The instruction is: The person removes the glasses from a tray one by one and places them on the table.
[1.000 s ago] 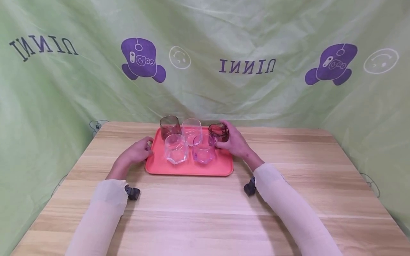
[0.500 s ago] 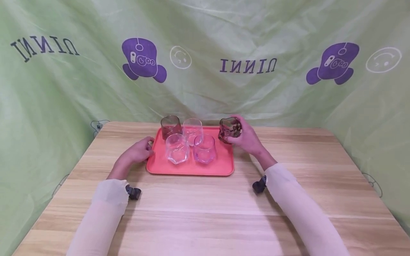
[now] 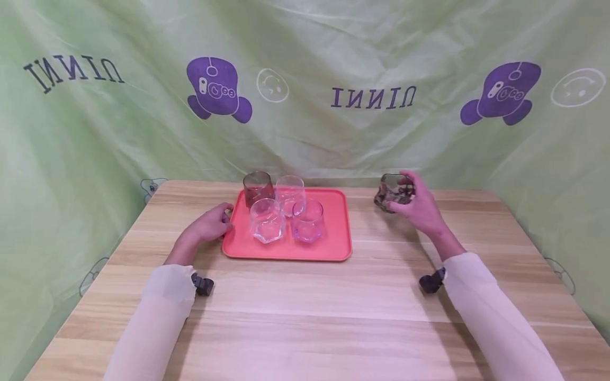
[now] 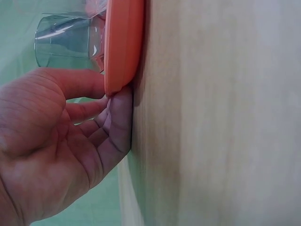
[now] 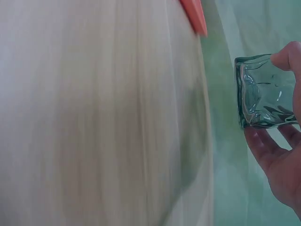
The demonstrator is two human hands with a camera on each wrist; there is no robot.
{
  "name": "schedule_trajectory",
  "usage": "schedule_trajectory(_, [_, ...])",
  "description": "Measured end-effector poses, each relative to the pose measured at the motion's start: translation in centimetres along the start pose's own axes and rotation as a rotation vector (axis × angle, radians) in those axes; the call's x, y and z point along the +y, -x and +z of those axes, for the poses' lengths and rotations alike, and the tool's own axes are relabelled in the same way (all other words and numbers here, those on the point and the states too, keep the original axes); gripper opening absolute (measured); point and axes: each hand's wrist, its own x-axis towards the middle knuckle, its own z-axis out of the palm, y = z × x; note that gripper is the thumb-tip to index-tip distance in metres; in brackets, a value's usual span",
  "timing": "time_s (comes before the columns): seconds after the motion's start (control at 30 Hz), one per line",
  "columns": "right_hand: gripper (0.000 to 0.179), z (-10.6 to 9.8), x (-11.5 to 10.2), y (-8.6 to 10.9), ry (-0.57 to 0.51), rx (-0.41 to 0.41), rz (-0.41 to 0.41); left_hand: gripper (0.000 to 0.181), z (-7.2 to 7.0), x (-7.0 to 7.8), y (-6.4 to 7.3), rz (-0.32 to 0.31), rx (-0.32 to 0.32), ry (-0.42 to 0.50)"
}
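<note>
My right hand (image 3: pixel 421 209) grips a smoky dark glass with wavy sides (image 3: pixel 393 193), thumb on one side and fingers on the other. In the right wrist view this glass (image 5: pixel 265 92) is held off the table. At the tray's left end, my left hand (image 3: pixel 213 222) pinches the rim of the red tray (image 3: pixel 333 248). The left wrist view shows the thumb above the tray edge (image 4: pixel 123 47) and fingers beneath it. Standing on the tray are a brown glass (image 3: pixel 257 189), a tall clear glass (image 3: pixel 290 193), a faceted clear glass (image 3: pixel 268 222) and a pink-purple glass (image 3: pixel 307 222).
The wooden table (image 3: pixel 305 317) runs beneath everything. Green printed cloth (image 3: pixel 305 137) hangs right behind the table's back edge and along both sides. A small black camera sits at each wrist, such as the right wrist camera (image 3: pixel 432 281).
My right hand has carried the smoky glass up off the tray's right end and to the right, past the tray edge. The left hand stays on the tray rim.
</note>
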Motion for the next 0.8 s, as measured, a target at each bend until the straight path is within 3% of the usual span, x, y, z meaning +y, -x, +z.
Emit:
schedule_trajectory(0.3, [0.088, -5.1, 3.0, 1.7, 0.075, 0.081, 0.006, 0.055, 0.2, 0.1, 0.1, -0.016, 0.006, 0.015])
schedule_trajectory(0.53, [0.089, -7.8, 4.4, 2.0, 0.129, 0.104, 0.119, 0.055, 0.0, 0.3, 0.3, -0.042, 0.017, -0.004])
schedule_trajectory(0.8, [0.090, -9.5, 6.4, 2.5, 0.120, 0.150, 0.237, 0.053, 0.0, 0.1, 0.2, -0.047, 0.009, -0.016])
